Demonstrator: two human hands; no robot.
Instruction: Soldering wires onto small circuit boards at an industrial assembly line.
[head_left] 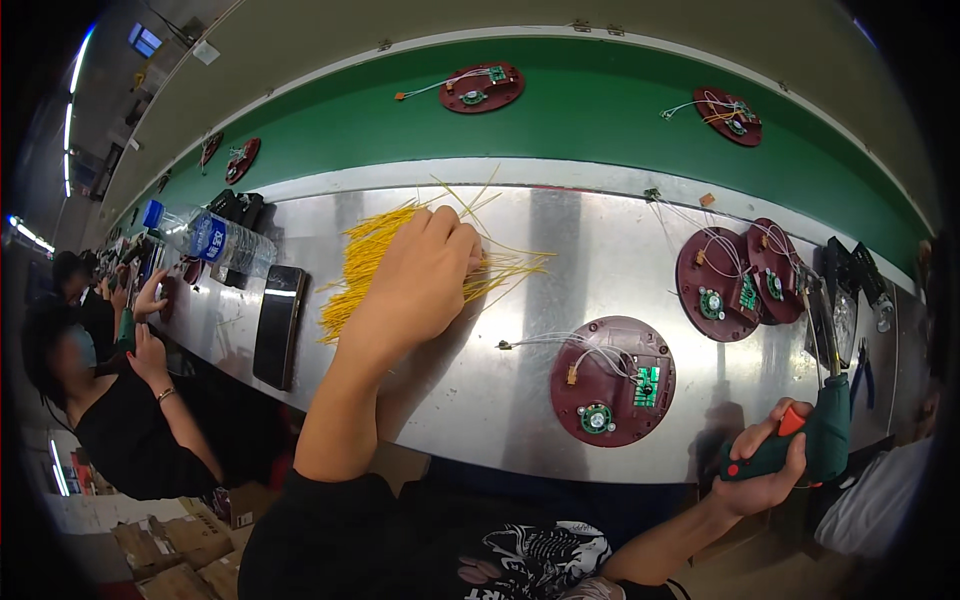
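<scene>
My left hand (425, 270) lies over a loose bundle of thin yellow wires (365, 270) on the metal bench. Its fingers are curled closed among the strands, and the fingertips are partly hidden. At the lower right, my right hand (765, 460) grips a dark green, pistol-shaped soldering gun (825, 430) with a red trigger, its slim metal tip pointing up and away. Between my hands sits a round maroon housing (575, 375) with a green circuit board, a small round part and white wires. Two more maroon housings, one (712, 270) overlapping the other (775, 290), rest farther right.
A phone (279, 330) and a water bottle (225, 240) stand left of the wires. Beyond the bench, a green belt (590, 120) carries several maroon housings. Pliers (862, 375) lie at the far right. Co-workers (140, 420) sit along the left.
</scene>
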